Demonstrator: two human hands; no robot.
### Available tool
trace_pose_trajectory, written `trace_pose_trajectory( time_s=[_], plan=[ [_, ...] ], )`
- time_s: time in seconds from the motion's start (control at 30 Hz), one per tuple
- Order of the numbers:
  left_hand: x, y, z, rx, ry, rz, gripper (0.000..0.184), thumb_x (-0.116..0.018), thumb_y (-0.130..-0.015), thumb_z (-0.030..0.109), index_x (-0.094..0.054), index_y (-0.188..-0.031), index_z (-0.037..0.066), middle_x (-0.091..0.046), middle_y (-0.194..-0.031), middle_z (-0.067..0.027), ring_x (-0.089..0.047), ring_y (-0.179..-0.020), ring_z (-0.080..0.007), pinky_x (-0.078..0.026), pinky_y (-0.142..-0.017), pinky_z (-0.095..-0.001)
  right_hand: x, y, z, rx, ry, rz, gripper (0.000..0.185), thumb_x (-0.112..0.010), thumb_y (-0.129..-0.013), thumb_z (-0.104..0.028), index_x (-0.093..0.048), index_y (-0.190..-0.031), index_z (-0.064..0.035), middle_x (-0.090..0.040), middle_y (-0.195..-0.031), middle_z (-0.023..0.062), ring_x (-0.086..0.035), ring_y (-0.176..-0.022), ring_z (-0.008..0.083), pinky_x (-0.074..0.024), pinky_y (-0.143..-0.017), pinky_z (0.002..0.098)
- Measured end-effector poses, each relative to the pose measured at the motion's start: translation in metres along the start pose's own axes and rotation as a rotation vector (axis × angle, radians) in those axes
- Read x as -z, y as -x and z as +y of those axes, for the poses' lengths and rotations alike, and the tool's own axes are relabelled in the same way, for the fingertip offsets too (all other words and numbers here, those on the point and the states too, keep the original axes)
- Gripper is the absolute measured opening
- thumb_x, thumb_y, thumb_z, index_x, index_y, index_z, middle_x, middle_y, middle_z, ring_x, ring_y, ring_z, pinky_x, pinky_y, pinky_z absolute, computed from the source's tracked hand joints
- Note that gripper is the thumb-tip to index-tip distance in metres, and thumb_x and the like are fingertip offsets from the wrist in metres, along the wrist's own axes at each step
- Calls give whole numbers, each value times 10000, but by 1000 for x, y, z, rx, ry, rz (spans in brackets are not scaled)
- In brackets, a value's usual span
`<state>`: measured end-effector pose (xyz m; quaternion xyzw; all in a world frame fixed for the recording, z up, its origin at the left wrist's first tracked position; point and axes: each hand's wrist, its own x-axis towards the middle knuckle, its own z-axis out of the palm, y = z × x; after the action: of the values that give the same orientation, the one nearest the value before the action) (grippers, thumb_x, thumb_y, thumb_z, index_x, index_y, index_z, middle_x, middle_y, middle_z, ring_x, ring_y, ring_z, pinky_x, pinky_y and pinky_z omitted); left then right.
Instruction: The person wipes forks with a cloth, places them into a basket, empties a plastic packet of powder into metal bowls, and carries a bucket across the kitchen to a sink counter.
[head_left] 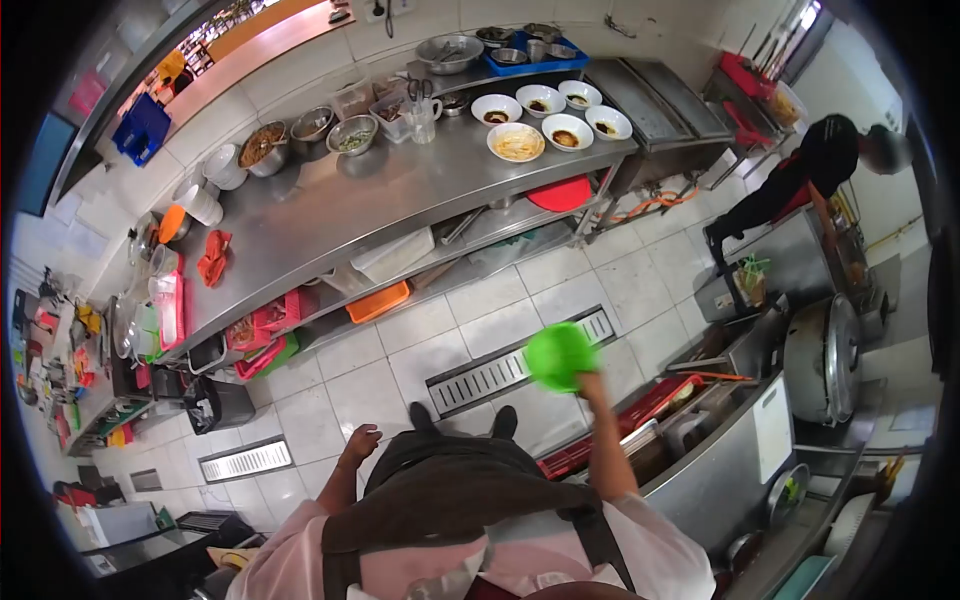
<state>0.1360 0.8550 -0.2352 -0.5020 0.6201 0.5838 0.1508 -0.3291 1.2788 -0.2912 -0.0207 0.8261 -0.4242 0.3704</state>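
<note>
My right hand [590, 385] grips the edge of a bright green plastic bowl-shaped container [560, 357], held out over the floor and smeared by motion. Whether its wall has holes cannot be made out. Out to the left of my body hangs my left hand [363, 440], its fingers loosely curled and partly apart, with nothing visible in them. White bowls with dark sauce [567, 133] stand on the steel counter [330, 220] in front of me. Beside them is a wider white bowl with pale yellowish food [516, 143].
A floor drain grate [485, 385] lies by my feet. Steel equipment with a red tray edge [660, 400] is close on my right, with a large lidded pot [822, 360] beyond. A person in dark clothes [800, 170] bends over at the far right. A black bin [220, 405] stands left.
</note>
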Motion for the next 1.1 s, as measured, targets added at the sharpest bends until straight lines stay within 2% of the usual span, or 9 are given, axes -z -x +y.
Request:
trace_pose_trajectory(
  time_s=[0.03,0.13,0.2,0.27,0.43,0.6,0.7,0.8,1.1],
  plan=[
    [-3,-7,-18,-32,31,-25,468,-675,-846,222,-543,-1234,-4,-658,-859,-117,-605,-713,-166,-492,-636,-302,-61,-4,-35,291,64,-152,249,-608,-818,-259,-633,-809,-12,-585,-599,51,-528,-485,153,-411,-420,349],
    [-2,36,2,-9,130,27,545,-693,-851,274,-514,-1278,-14,-674,-1050,-171,-657,-893,-225,-528,-770,-332,-184,72,-194,246,283,-511,354,-625,-782,-185,-634,-1107,-46,-687,-796,151,-664,-661,169,-522,-565,353],
    [2,13,-75,-161,240,87,663,-696,-836,366,-480,-1338,-10,-632,-1177,-216,-616,-1076,-287,-492,-916,-376,-276,38,-165,749,343,-625,461,-538,-778,-47,-574,-1238,-61,-668,-882,125,-640,-626,185,-497,-486,314],
    [23,14,-131,-109,208,48,762,-693,-818,443,-437,-1382,0,-569,-1264,-239,-550,-1175,-310,-444,-988,-395,-316,103,-256,149,331,-805,407,-540,-786,-36,-573,-1191,-38,-655,-867,119,-639,-667,204,-497,-501,328],
    [124,79,-180,79,480,-27,952,-698,-776,542,-315,-1453,-9,-377,-1464,-236,-410,-1330,-338,-386,-1063,-400,-445,41,-241,-446,52,-674,295,-529,-842,-60,-538,-1136,-40,-639,-860,143,-618,-578,241,-430,-411,289],
    [183,67,-336,307,179,167,849,-714,-789,474,-379,-1435,36,-512,-1365,-197,-495,-1238,-359,-425,-1007,-457,-566,41,-333,-219,349,-676,332,-535,-837,-63,-503,-1167,-54,-628,-895,159,-627,-603,272,-433,-422,291],
    [243,97,-328,511,891,364,711,-692,-818,428,-444,-1404,111,-608,-1212,-143,-585,-1071,-310,-475,-892,-471,-641,46,-387,-176,365,-808,295,-542,-839,-66,-507,-1132,-67,-623,-886,133,-627,-628,248,-406,-435,278],
    [281,77,-352,326,1372,665,572,-704,-826,344,-537,-1296,64,-636,-1031,-134,-591,-871,-243,-493,-750,-450,-733,104,-448,-111,405,-921,283,-547,-839,-66,-502,-1117,-82,-614,-848,110,-598,-572,224,-363,-408,270],
    [358,76,-399,375,950,831,511,-705,-838,266,-558,-1246,-4,-663,-916,-126,-625,-825,-208,-514,-653,-334,-1080,189,-496,-174,704,-1353,255,-538,-859,-87,-521,-1114,-87,-625,-825,96,-635,-596,223,-363,-397,271]
  ],
)
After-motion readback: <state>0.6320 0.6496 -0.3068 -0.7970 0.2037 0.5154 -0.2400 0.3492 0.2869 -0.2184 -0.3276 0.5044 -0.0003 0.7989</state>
